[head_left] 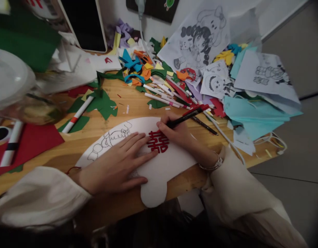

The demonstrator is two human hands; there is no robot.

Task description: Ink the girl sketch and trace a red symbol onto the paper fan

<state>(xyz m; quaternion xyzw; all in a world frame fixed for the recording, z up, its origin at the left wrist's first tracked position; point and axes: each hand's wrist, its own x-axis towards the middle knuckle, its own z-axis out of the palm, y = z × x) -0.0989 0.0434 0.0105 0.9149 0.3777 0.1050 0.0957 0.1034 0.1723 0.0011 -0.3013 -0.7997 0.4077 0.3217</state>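
A white fan-shaped paper (178, 162) with a rounded lower tab lies near the table's front edge. Line drawings of figures show on its left part, and a red double character (158, 142) stands at its middle. My left hand (120, 162) rests flat on the paper, fingers spread, left of the red character. In my right hand (178, 132) is a black marker (186, 117), tilted up to the right. The marker's tip is hidden by my fingers, close to the character's upper right.
Colourful paper scraps (138, 67) and several white markers (164, 94) lie behind the paper. A phone (88, 24) leans at the back. A plastic container (14, 82) sits left; drawings (267, 77) and a white cable (226, 137) are right.
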